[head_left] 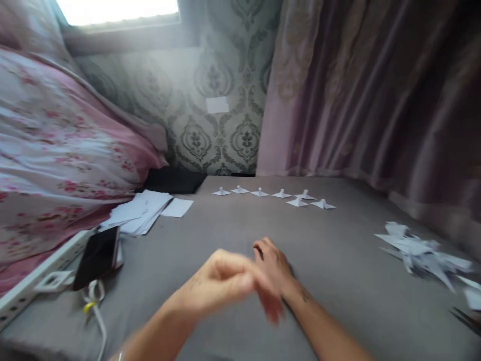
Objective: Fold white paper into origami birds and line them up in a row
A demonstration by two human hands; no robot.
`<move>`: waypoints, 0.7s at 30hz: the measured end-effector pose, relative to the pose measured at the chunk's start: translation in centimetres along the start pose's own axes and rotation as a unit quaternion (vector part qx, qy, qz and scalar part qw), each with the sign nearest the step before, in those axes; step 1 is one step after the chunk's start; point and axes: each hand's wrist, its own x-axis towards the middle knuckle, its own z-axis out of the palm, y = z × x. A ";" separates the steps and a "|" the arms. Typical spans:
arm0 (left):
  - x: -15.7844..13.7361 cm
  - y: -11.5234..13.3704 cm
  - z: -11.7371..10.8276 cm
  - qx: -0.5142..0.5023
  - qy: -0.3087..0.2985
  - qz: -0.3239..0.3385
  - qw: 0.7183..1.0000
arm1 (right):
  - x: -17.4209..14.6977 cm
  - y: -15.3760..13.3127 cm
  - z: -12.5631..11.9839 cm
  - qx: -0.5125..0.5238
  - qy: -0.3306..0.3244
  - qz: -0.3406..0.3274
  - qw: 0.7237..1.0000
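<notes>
Your left hand (pixel 235 281) droops loosely open, seemingly empty. Before folded paper figures (pixel 259 192), your right hand (pixel 276 263) curls, its hold unclear.

Daylight comes from the window (pixel 120 11) at upper left, blown out to flat white, its glare hazing the wallpaper (pixel 150 75) below. The curtain (pixel 361 90) on the right sinks into gloom. Motion blurs the left hand (pixel 225 281) — its fingers worst — while wide-angle stretch smears the picture's edges.
</notes>
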 end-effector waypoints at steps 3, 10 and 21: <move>1.7 -2.1 -4.1 0.069 0.098 -0.002 0.993 | 0.3 0.2 0.4 -0.004 0.005 -0.010 1.000; 4.0 -7.6 -18.5 0.337 0.367 -0.091 0.862 | 0.8 0.5 1.1 -0.015 0.007 -0.013 1.000; 8.5 -9.5 -27.0 0.519 0.285 -0.178 0.786 | 1.0 0.9 1.6 -0.003 0.020 -0.022 1.000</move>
